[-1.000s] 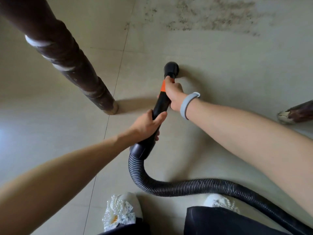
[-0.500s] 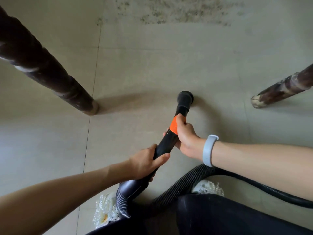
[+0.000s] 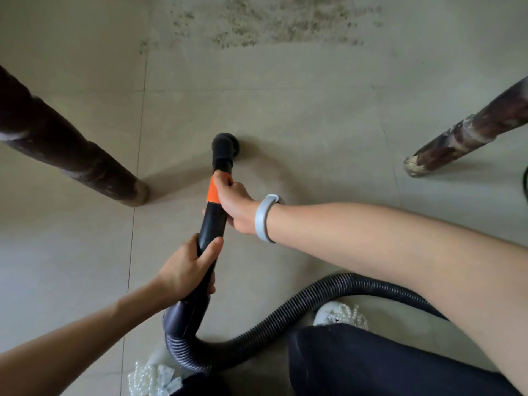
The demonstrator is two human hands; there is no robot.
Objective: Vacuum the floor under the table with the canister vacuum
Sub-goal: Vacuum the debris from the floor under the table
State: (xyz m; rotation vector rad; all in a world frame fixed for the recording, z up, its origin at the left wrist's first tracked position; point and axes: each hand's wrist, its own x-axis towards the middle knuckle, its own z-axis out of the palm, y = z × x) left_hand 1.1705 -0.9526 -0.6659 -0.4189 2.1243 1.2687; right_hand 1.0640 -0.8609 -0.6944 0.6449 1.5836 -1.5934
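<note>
Both hands grip wand: left hand near, right hand far by orange band; nozzle on floor btwn 2 table legs.

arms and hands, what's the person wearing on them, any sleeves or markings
Both forearms are bare as far as the frame shows, with no sleeves in view. The left hand has nothing on it: no ring, glove or band visible. The right hand is also bare, but its wrist carries a smooth, pale grey wristband, like a fitness band. No markings show on either arm.
</note>
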